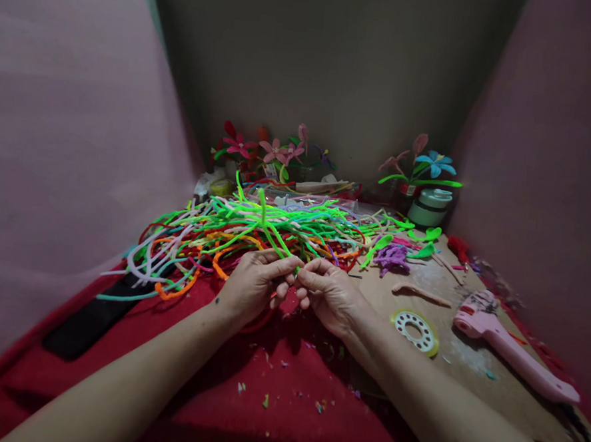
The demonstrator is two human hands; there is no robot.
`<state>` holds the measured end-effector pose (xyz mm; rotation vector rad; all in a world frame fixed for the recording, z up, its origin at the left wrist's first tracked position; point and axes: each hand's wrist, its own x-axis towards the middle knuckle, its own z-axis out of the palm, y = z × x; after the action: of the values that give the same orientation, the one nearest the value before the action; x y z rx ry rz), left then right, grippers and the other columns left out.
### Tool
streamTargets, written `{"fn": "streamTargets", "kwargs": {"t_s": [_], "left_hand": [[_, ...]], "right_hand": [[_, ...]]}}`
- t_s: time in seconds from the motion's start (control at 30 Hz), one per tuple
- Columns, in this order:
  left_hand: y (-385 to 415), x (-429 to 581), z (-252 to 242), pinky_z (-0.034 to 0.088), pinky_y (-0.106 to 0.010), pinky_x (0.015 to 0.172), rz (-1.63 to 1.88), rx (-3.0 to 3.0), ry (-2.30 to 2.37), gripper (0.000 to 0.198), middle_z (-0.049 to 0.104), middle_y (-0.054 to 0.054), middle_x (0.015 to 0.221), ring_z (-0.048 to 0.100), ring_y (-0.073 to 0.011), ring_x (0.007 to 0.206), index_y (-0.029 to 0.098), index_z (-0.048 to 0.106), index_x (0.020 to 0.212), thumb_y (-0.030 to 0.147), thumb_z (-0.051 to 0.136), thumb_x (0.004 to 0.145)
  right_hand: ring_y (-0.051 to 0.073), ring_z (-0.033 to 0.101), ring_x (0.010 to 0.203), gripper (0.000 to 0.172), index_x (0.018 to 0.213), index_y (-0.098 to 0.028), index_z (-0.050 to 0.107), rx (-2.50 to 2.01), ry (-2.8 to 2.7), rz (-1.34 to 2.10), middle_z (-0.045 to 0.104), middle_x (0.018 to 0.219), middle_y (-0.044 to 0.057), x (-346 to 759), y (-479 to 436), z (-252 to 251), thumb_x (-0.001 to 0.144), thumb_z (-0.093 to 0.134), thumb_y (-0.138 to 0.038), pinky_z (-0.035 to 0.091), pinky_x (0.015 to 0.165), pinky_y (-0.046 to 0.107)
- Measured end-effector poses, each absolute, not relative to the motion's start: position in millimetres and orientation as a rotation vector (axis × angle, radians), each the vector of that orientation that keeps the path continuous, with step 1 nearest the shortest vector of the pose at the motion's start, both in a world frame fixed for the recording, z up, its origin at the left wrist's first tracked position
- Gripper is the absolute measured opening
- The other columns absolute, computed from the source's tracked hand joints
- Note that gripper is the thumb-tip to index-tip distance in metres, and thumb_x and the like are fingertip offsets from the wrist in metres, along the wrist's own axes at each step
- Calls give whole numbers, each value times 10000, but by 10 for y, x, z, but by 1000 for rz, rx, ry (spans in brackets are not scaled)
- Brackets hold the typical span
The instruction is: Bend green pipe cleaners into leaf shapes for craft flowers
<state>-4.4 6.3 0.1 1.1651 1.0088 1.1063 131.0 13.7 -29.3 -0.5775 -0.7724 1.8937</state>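
The left hand (254,282) and right hand (328,293) pinch a green pipe cleaner (271,231) (tangled pile (199,238) behind).

A pink glue gun (511,344) lies at the board's (470,385) right edge, a tape ring (415,330) just beside it. Craft flowers (274,150) and a white jar (430,207) stand along the back edge.

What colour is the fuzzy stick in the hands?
Bright neon green. The head view shows the fuzzy stick pinched between the left hand and right hand.

The pipe-cleaner heap (255,228) blocks ahead; the red cloth (284,407) nearer seems open.
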Motion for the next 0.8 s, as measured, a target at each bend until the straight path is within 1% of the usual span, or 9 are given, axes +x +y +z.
{"fn": "streamTargets", "kwargs": {"t_s": [0.07,0.17,0.3,0.37,0.47,0.57,0.63,0.8], "left_hand": [[49,-48,6,305,-161,280,1107,1169,1026,208,527,28,454,423,-58,310,114,587,669,309,636,725],[34,-56,2,302,-171,281,1095,1175,1047,230,512,29,417,415,-64,292,114,597,642,326,629,726],[29,-60,5,285,-157,320,1138,1241,1080,242,499,37,427,410,-42,328,121,571,573,300,634,723],[38,-61,15,265,-153,329,1169,1265,1083,262,474,49,418,386,-31,334,124,533,535,280,645,714],[58,-74,35,246,-157,317,1203,1249,1098,288,456,64,404,360,-30,314,138,480,522,279,655,703],[74,-97,58,237,-156,302,1214,1220,1109,289,462,69,403,365,-36,300,149,456,539,280,657,700],[79,-109,68,232,-151,295,1209,1201,1117,279,475,66,420,368,-34,301,149,460,554,278,666,691],[91,-114,38,244,-133,300,1188,1205,1126,274,502,52,458,387,-24,323,136,477,568,284,674,689]], "right_hand": [[71,546,425,274,631,-142,519,-573,-791,1875,666,619,18,1305,124,-293,558,779,-188,412,364,149],[53,517,400,263,646,-143,516,-580,-816,1868,661,626,10,1298,106,-286,576,766,-186,376,336,133],[43,467,346,275,680,-154,523,-616,-834,1860,597,543,-41,1284,96,-277,570,770,-206,317,284,129],[44,460,339,275,692,-153,535,-608,-836,1861,564,513,-54,1276,95,-276,570,772,-220,315,280,133],[62,522,414,240,712,-130,571,-550,-853,1910,590,567,-19,1276,100,-277,609,751,-251,404,353,152],[88,566,474,252,731,-101,608,-516,-888,1980,631,630,43,1294,110,-275,704,671,-343,458,417,187],[99,568,463,289,736,-89,624,-523,-930,1995,636,628,61,1309,111,-273,733,630,-377,449,398,196],[90,552,427,218,696,-92,630,-632,-1052,1936,623,600,38,1317,100,-282,659,697,-297,399,351,176]]}}
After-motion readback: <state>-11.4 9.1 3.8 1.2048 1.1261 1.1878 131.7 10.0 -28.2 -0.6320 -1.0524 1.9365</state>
